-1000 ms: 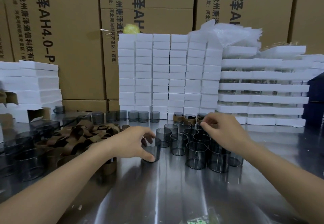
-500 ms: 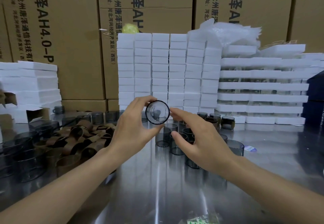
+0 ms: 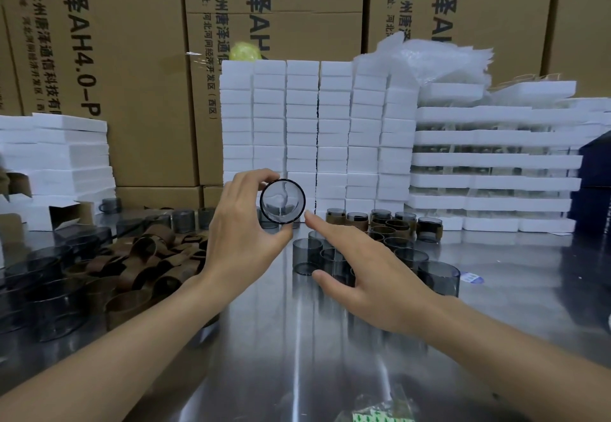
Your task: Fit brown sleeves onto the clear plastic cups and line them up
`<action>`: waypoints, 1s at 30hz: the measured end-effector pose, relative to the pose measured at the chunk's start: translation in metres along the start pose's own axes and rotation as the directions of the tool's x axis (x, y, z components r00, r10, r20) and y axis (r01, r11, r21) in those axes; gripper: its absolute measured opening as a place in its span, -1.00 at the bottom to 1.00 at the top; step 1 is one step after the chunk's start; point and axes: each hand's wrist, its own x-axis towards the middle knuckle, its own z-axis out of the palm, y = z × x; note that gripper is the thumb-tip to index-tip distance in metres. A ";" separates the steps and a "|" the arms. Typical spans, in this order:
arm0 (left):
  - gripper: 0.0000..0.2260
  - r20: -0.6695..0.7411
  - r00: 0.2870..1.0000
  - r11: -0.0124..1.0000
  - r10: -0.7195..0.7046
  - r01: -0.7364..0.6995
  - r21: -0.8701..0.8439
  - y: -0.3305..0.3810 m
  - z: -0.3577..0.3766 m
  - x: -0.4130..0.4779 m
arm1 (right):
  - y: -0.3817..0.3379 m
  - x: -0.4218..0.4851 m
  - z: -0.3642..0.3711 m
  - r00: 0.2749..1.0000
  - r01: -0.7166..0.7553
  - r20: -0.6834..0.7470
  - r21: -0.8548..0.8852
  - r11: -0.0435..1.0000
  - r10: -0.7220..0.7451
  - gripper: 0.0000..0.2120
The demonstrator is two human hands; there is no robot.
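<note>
1. Your left hand [image 3: 244, 243] has carried a clear cup [image 3: 282, 201] up off the steel table [image 3: 297, 355] since a second ago, and it stays raised with its open mouth turned toward you.
2. You're pinching that cup at the rim, thumb under and fingers over the top; no sleeve on it yet.
3. Your right hand [image 3: 373, 276] is spread and holding nothing, index fingertip just beside the cup's right edge; whether it touches, I can't tell.
4. Under that right hand sits the cluster of bare cups [image 3: 307, 256]: roughly eight show, some hidden by your fingers.
5. Behind them, about six sleeved cups [image 3: 357, 220] stand in a row before the white foam stacks [image 3: 317, 130].
6. Brown sleeves [image 3: 145, 256] lie heaped at your left, too tangled to count.
</note>
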 end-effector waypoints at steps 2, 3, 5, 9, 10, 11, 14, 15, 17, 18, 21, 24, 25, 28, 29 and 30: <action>-0.42 -0.003 1.000 1.000 0.010 -0.010 -0.008 0.001 0.000 0.000 | 0.001 0.000 0.001 1.000 0.001 -0.005 -0.005 1.000 -0.001 -0.24; -0.42 0.007 1.000 0.999 -0.002 0.002 -0.036 0.002 0.000 0.000 | 0.002 0.000 0.001 1.000 0.000 -0.007 -0.006 1.000 0.000 -0.24; -0.46 0.079 0.987 0.956 -0.142 0.158 -0.248 0.004 0.002 0.002 | 0.003 0.000 0.001 1.000 0.002 -0.009 -0.003 1.000 -0.002 -0.24; -0.52 0.595 0.584 0.130 -0.551 0.765 -0.630 0.011 -0.006 0.015 | 0.002 0.001 0.000 1.000 0.012 -0.016 -0.010 1.000 -0.012 -0.27; -0.46 0.705 0.472 -0.064 -0.529 0.806 -0.588 0.009 -0.009 0.016 | 0.002 0.001 0.000 1.000 0.011 -0.013 -0.012 1.000 -0.011 -0.28; -0.40 0.761 0.417 -0.161 -0.496 0.817 -0.553 0.006 -0.010 0.016 | 0.002 0.001 0.001 1.000 0.010 -0.008 -0.015 1.000 -0.010 -0.29; -0.30 0.796 0.409 -0.159 -0.446 0.839 -0.520 0.002 -0.009 0.014 | 0.003 0.001 0.002 1.000 0.014 -0.002 -0.025 1.000 -0.014 -0.30; -0.28 0.803 0.413 -0.143 -0.429 0.847 -0.512 0.003 -0.007 0.014 | 0.003 0.001 0.002 1.000 0.013 -0.002 -0.027 1.000 -0.013 -0.30; -0.25 0.816 0.421 -0.109 -0.397 0.860 -0.498 0.007 -0.006 0.013 | 0.003 0.001 0.002 1.000 0.012 -0.004 -0.024 1.000 -0.012 -0.30; -0.24 0.819 0.425 -0.095 -0.385 0.865 -0.493 0.007 -0.005 0.013 | 0.003 0.001 0.002 1.000 0.012 -0.005 -0.019 1.000 -0.012 -0.30; -0.24 0.825 0.428 -0.082 -0.370 0.869 -0.488 0.009 -0.005 0.013 | 0.002 0.001 0.002 1.000 0.011 0.000 -0.001 1.000 -0.011 -0.31; -0.23 0.827 0.414 -0.083 -0.381 0.875 -0.477 0.009 -0.004 0.012 | 0.002 0.001 0.001 1.000 0.013 0.006 -0.001 1.000 -0.013 -0.33; -0.23 0.829 0.405 -0.083 -0.386 0.879 -0.469 0.009 -0.004 0.012 | 0.002 0.001 0.001 1.000 0.013 0.007 -0.002 1.000 -0.013 -0.33; -0.22 0.831 0.387 -0.064 -0.399 0.893 -0.446 0.010 0.000 0.010 | 0.002 0.001 0.000 1.000 0.012 0.004 -0.005 1.000 -0.012 -0.34; -0.22 0.831 0.386 -0.053 -0.400 0.896 -0.441 0.010 0.001 0.009 | 0.002 0.001 0.000 1.000 0.013 0.002 -0.003 1.000 -0.013 -0.34; -0.22 0.831 0.385 -0.043 -0.401 0.898 -0.437 0.010 0.002 0.008 | 0.002 0.001 0.001 1.000 0.014 0.001 -0.001 1.000 -0.014 -0.34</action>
